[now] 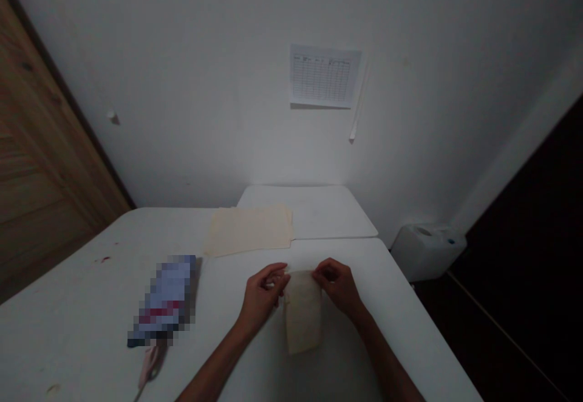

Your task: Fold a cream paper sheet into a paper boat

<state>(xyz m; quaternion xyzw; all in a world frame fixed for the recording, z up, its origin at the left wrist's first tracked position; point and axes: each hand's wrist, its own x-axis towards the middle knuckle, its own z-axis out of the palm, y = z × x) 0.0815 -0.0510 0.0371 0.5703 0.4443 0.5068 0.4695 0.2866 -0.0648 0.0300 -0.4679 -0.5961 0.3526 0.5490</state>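
Note:
A small cream-coloured rectangular piece, paper or cloth (303,317), hangs or lies between my hands in the head view; I cannot tell which material it is. My left hand (266,286) has its thumb and fingertips at the upper left corner of the piece. At the upper right corner, my right hand (334,280) pinches the edge between thumb and fingers. Just beyond my hands lies a flat stack of larger cream sheets (250,229).
A blurred blue item (168,296) lies on the white table (91,305), with a pink-handled object (148,362) beside it. A printed chart (324,77) hangs on the wall. A white plastic canister (426,253) stands beyond the table's right edge.

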